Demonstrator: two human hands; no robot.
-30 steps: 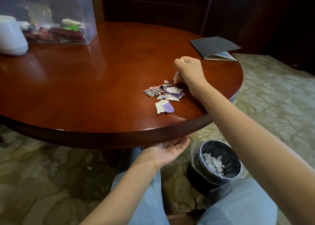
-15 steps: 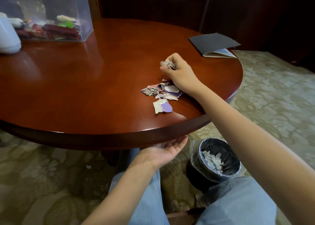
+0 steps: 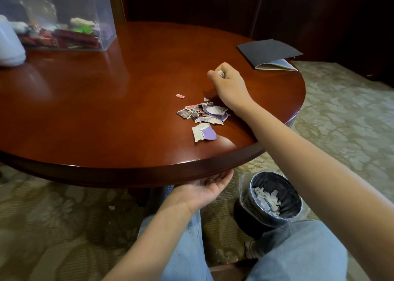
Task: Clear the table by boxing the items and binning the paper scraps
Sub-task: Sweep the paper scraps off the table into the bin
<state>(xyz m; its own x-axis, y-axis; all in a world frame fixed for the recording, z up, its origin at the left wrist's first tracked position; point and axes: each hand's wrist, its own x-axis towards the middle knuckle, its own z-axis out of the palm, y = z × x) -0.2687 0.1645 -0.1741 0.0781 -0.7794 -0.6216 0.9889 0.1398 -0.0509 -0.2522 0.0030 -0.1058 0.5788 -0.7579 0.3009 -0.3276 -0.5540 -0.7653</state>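
Head view.

1. The right hand (image 3: 229, 82) is raised just above the bench (image 3: 106, 110), beyond the pile of scraps (image 3: 202, 113). Its fingers (image 3: 213, 75) are curled into a fist and pinch a few pale scraps, which show at the top of the fist. The forearm crosses the near right edge of the bench.
2. The left hand (image 3: 204, 188) is palm up below the near rim of the bench. Its fingers (image 3: 221, 177) are relaxed, close together, and hold nothing; the tips are at the underside of the rim.
3. The pile lies on the near right part of the bench, just beside the right wrist. A larger purple-and-white scrap (image 3: 203, 132) lies just in front of the pile, apart from it. A small red scrap (image 3: 180, 96) lies alone to the far left of the pile.
4. The bin (image 3: 285, 187) stands on the carpet (image 3: 64, 216) below the right forearm, beside the right knee. It has a clear liner and contains torn paper.
5. The box (image 3: 64, 14) is clear plastic and stands at the far left of the bench. Red packets and a green item lie inside.
6. A white container (image 3: 8, 44) stands to the left of the box, partly cut off by the frame.
7. A dark booklet (image 3: 268, 51) lies at the far right edge of the bench.
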